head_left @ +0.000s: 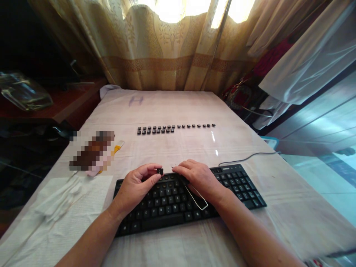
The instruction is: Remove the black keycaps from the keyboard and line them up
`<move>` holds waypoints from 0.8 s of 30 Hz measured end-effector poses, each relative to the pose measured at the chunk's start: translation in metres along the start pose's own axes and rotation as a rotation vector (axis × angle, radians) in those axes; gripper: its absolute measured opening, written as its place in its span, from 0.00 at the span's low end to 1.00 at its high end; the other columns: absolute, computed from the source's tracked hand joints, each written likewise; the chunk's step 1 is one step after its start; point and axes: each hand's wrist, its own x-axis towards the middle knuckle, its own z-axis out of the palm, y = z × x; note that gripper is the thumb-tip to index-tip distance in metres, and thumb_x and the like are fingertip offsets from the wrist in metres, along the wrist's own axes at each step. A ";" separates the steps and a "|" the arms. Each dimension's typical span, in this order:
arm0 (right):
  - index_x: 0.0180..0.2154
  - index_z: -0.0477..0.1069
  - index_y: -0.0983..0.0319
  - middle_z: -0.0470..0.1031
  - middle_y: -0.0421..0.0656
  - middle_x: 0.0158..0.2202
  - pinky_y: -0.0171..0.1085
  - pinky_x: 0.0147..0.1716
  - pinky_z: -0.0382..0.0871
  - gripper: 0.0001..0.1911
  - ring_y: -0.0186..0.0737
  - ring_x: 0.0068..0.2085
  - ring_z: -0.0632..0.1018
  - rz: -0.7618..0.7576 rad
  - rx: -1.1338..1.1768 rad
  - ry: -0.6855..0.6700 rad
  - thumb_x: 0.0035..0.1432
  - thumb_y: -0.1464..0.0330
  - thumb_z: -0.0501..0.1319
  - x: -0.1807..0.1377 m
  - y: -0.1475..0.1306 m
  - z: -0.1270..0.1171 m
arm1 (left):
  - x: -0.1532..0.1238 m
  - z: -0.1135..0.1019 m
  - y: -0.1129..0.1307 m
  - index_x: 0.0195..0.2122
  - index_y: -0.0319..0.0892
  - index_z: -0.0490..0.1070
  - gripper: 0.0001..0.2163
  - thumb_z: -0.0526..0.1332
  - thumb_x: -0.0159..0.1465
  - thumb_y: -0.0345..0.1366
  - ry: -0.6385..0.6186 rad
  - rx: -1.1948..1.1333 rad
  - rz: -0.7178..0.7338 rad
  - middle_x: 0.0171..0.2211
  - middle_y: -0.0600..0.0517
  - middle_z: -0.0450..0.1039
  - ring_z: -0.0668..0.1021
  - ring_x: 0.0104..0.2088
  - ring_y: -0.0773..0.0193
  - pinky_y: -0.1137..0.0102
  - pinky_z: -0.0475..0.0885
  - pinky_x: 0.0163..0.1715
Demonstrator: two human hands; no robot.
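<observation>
The right hand (198, 178) covers part of the black keyboard (164, 222) and some of the wire tool (194, 199) in its grip; the left hand (136, 181) hides keys toward the other end; any marking on the held keycap (160, 171) is too small to read, likewise on the loose keycaps (158, 131); coarse blocks mask an object (94, 150) at left; the curtain (167, 48) runs off the top edge, both forearms (91, 233) off the bottom.
</observation>
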 end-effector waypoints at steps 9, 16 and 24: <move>0.47 0.76 0.56 0.78 0.44 0.39 0.38 0.38 0.69 0.13 0.42 0.39 0.75 0.008 -0.095 -0.041 0.62 0.74 0.61 0.000 0.001 -0.006 | 0.000 0.001 -0.001 0.44 0.43 0.77 0.15 0.65 0.59 0.43 -0.002 0.025 0.018 0.33 0.51 0.83 0.83 0.34 0.60 0.67 0.78 0.39; 0.47 0.75 0.60 0.78 0.47 0.39 0.41 0.39 0.71 0.14 0.43 0.39 0.76 0.000 0.030 0.132 0.65 0.74 0.55 0.000 -0.005 -0.005 | -0.003 0.003 0.002 0.40 0.44 0.79 0.12 0.64 0.58 0.42 0.037 0.172 0.098 0.30 0.54 0.81 0.81 0.29 0.62 0.70 0.77 0.32; 0.47 0.75 0.61 0.80 0.49 0.40 0.40 0.41 0.74 0.12 0.43 0.40 0.79 -0.056 0.217 0.327 0.66 0.64 0.57 0.005 -0.023 0.007 | -0.004 0.005 0.003 0.42 0.46 0.80 0.11 0.64 0.59 0.39 -0.019 0.199 0.140 0.36 0.52 0.83 0.82 0.33 0.61 0.69 0.77 0.35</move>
